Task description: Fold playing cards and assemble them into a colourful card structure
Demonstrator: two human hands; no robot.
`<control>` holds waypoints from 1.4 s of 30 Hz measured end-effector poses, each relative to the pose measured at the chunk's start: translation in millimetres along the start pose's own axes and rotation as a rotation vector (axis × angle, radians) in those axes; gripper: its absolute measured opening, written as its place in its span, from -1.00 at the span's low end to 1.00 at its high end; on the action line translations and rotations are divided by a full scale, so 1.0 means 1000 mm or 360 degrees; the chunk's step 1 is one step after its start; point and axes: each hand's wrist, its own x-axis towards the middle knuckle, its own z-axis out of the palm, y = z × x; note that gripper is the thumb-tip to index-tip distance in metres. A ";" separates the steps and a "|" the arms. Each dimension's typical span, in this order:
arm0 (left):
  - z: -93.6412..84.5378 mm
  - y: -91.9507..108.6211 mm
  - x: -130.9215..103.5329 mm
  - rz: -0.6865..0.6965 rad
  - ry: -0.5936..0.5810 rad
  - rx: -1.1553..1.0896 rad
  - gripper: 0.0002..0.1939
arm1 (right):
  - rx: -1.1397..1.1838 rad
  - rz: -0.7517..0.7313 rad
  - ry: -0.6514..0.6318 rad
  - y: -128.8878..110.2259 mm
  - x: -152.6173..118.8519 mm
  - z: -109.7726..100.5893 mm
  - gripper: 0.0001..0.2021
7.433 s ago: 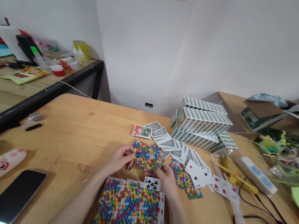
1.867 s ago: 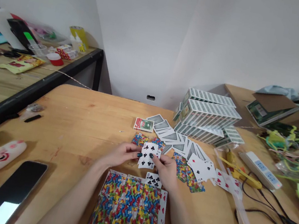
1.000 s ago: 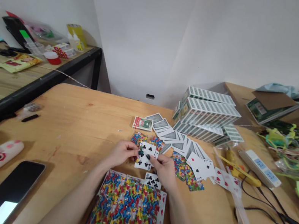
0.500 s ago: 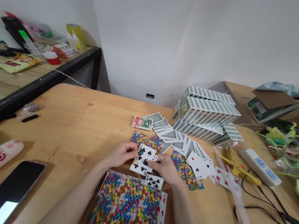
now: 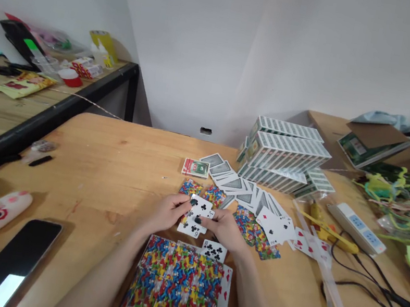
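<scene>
Playing cards (image 5: 198, 210) lie between left grip (image 5: 166, 213) and right grip (image 5: 229, 228) — pinched, overlapping.

The one view looks from the wearer's head, forward and down across the worktop (image 5: 124, 160). Left forearm (image 5: 100, 272) and right forearm (image 5: 262, 301) enter at the bottom, close by; held cards (image 5: 189, 227) are farther out, the wall (image 5: 193, 40) farthest.

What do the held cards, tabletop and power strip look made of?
Held cards: likely coated paper, being thin, white and smooth; plastic is possible.
Tabletop: apparently wood or laminate with a slight sheen, from its tan knots.
Power strip: probably hard plastic, smooth white casing.
</scene>
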 end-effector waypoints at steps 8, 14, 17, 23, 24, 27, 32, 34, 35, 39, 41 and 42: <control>0.003 0.000 0.002 -0.0060 0.0008 -0.0059 -0.68 | 0.0014 0.0081 0.0196 0.002 0.000 0.003 -0.64; -0.004 0.003 0.001 -0.0073 -0.0140 -0.0342 -0.74 | 0.0113 0.0030 0.0363 0.002 0.002 0.002 -0.62; -0.007 0.006 0.001 -0.0051 -0.0163 -0.0351 -0.75 | 0.0159 0.0020 0.0374 0.001 0.002 0.002 -0.65; -0.008 0.005 0.004 -0.0106 -0.0131 -0.0392 -0.72 | 0.0149 0.0006 0.0370 0.004 0.002 0.003 -0.66; -0.008 0.005 0.004 -0.0117 -0.0130 -0.0398 -0.71 | 0.0146 0.0001 0.0371 0.004 0.003 0.004 -0.66; -0.007 0.003 0.005 -0.0143 -0.0114 -0.0424 -0.72 | 0.0155 -0.0006 0.0376 0.004 0.003 0.005 -0.65; -0.005 -0.001 0.006 -0.0175 -0.0119 -0.0397 -0.72 | 0.0127 -0.0004 0.0374 0.002 0.002 0.006 -0.65; -0.005 -0.003 0.006 -0.0168 -0.0120 -0.0358 -0.71 | 0.0114 0.0004 0.0381 0.001 0.002 0.006 -0.65; -0.005 -0.003 0.006 -0.0165 -0.0118 -0.0344 -0.71 | 0.0112 0.0011 0.0383 0.000 0.002 0.006 -0.65; -0.004 -0.005 0.005 -0.0171 -0.0114 -0.0310 -0.71 | 0.0136 0.0037 0.0390 0.001 0.003 0.007 -0.64; -0.004 -0.005 0.005 -0.0175 -0.0114 -0.0291 -0.70 | 0.0157 0.0035 0.0385 0.001 0.003 0.007 -0.64; -0.004 -0.005 0.005 -0.0172 -0.0112 -0.0277 -0.70 | 0.0162 0.0031 0.0379 0.002 0.003 0.007 -0.65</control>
